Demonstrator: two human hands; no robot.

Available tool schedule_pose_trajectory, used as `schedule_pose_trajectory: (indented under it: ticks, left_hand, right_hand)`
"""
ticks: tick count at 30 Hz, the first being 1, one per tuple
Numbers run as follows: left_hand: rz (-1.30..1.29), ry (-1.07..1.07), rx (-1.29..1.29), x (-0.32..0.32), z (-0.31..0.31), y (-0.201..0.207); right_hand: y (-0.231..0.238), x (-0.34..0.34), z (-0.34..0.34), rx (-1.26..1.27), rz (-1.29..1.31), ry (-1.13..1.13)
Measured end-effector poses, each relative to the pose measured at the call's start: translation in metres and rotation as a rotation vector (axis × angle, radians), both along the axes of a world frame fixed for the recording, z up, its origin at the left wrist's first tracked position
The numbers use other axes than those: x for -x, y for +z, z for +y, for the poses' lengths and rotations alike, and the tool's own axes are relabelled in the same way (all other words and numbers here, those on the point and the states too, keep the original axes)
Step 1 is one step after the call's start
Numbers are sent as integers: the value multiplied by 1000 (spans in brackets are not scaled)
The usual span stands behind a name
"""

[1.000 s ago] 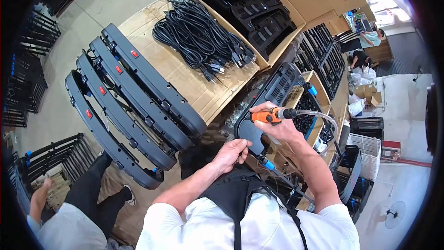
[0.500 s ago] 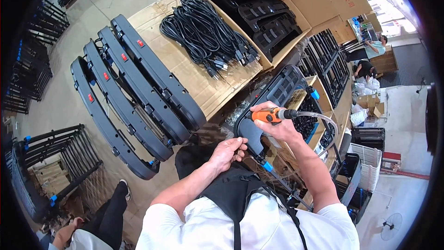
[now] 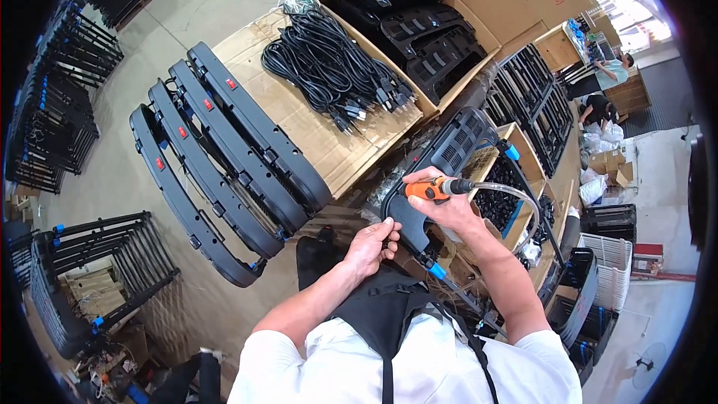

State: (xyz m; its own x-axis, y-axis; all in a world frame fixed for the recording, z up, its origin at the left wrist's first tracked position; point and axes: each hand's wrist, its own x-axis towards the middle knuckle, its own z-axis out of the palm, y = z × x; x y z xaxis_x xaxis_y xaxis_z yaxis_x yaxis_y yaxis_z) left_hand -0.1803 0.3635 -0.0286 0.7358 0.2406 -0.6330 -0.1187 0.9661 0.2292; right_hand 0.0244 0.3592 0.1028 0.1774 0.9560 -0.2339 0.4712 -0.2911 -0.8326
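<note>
My right hand [image 3: 451, 212] grips an orange air screwdriver [image 3: 425, 191] with a clear hose [image 3: 535, 206] running off its black end. The tool lies over a long black plastic housing [image 3: 410, 223] that has vent slots and rounded ends; its tip is hidden from view. My left hand [image 3: 372, 248] is closed at the near end of this housing, thumb against curled fingers. Whatever those fingers hold, if anything, is too small to make out. A frame tube with a blue clip [image 3: 437, 270] sticks out beside the housing.
Several black curved housings with red switches [image 3: 217, 142] stand in a row at left. Bundled black power cords [image 3: 329, 67] lie on cardboard [image 3: 359, 153]. A carton [image 3: 516, 0] holds black covers [image 3: 419, 30]. Wooden bins [image 3: 516, 138] contain small dark parts. Two people [image 3: 598, 108] are far right.
The whole view has shifted slightly, the racks and housings at left sliding rightward. The person at lower left has mostly left the picture. Both my hands keep nearly the same pose.
</note>
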Motion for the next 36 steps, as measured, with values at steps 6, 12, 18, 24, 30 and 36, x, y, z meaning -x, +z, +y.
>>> schedule_pose_trajectory:
  ticks: [6, 12, 18, 24, 30, 36]
  left_hand:
    - [6, -10, 27, 0, 4, 1]
    - [36, -13, 50, -10, 13, 1]
    - [35, -1, 95, -36, 27, 17]
    - [-96, -59, 145, -102, 23, 39]
    - [-200, -52, 240, -186, -4, 55]
    - [-160, -162, 248, -269, -26, 63]
  right_hand:
    - [-14, 1, -7, -100, 55, -56]
    - [-7, 10, -9, -159, 127, -144]
    - [41, 14, -58, -249, 268, -415]
    - [62, -16, -104, -315, 175, -420]
    - [67, -76, -145, -401, 112, -495]
    - [69, -153, -177, -457, 95, -568]
